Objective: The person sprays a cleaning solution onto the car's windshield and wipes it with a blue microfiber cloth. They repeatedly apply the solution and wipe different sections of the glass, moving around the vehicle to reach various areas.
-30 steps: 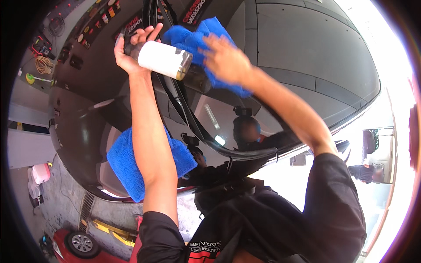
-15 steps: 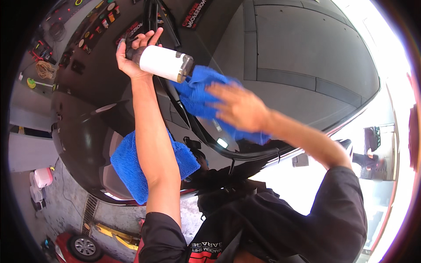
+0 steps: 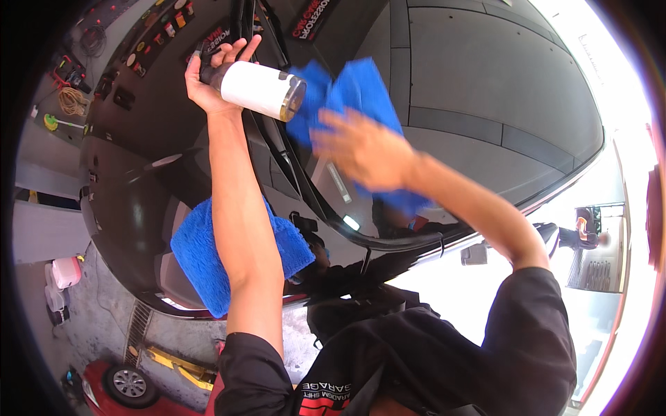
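My left hand [image 3: 218, 87] grips a clear spray bottle [image 3: 257, 89] with a white label, tipped on its side over the base of the windshield. Its dark top is mostly hidden by my fingers. Beyond the bottle's bottom end, my right hand [image 3: 364, 149] presses a blue microfiber cloth [image 3: 368, 87] against the dark windshield [image 3: 458, 69], fingers spread and smeared by motion. The cloth is bunched, with a flap sticking up past my fingers. Under my left forearm, a second blue microfiber cloth [image 3: 198, 253] lies on the black car's hood [image 3: 132, 208].
A wiper arm [image 3: 277, 149] runs along the windshield's base. The side mirror [image 3: 547, 236] sticks out at the right. A person [image 3: 586, 236] stands in the background there. At lower left are a red car [image 3: 128, 388], a yellow metal piece [image 3: 180, 367] and a pink container [image 3: 66, 272].
My right hand has slid a little left and farther up the glass with the cloth, whose far flap now stands higher. The left hand and bottle have barely shifted.
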